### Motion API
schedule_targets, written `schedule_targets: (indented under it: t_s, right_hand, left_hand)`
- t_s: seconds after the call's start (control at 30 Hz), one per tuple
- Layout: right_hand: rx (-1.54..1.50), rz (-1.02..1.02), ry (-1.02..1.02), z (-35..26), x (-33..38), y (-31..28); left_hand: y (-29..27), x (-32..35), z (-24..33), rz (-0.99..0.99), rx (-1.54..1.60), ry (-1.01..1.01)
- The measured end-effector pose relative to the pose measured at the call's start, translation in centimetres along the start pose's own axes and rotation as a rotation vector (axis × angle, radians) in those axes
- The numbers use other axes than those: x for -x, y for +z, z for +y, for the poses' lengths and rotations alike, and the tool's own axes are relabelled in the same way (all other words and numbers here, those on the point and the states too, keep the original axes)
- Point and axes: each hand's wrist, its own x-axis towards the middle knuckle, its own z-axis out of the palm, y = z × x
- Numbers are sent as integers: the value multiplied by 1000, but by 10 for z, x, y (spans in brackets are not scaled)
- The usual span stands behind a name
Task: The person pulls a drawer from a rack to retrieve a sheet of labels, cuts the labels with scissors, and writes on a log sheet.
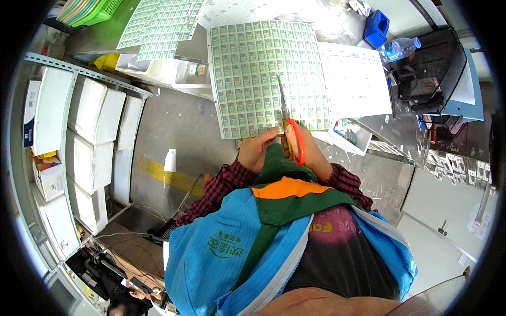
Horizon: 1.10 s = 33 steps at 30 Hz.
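Note:
A large sheet of green-and-white labels (247,68) in rows and columns spreads over the near edge of the worktable. My left hand (255,150) pinches its lower edge near the middle. Scissors (299,145) with orange-red handles are in my right hand (312,155), thumb and fingers in the loops. Their blades point away from me, up across the lower right half of the sheet. Whether the blades are parted, and whether the paper is cut there, I cannot make out. My two hands are close together at the sheet's near edge.
More label sheets (158,26) lie at the far left, a printed white page (356,79) to the right. Beyond it are a plastic bottle (400,49), a blue bin (377,29) and a black tray (435,68). White bins (92,152) fill the left shelves. Paper scraps litter the floor.

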Motion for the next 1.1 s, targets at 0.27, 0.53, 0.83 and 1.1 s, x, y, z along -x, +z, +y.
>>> schedule_targets:
  t_s: [0.27, 0.53, 0.83, 1.1]
  right_hand:
    - [3, 93, -36, -9, 1, 4]
    - [-25, 105, -9, -15, 1, 5]
    - [-10, 102, -51, -12, -3, 0]
    - [56, 154, -63, -3, -7, -5]
  left_hand:
    - [25, 28, 14, -2, 55, -96]
    - [29, 35, 12, -7, 45, -74]
    - [36, 48, 18, 37, 81, -72]
    - [8, 33, -9, 51, 1, 21]
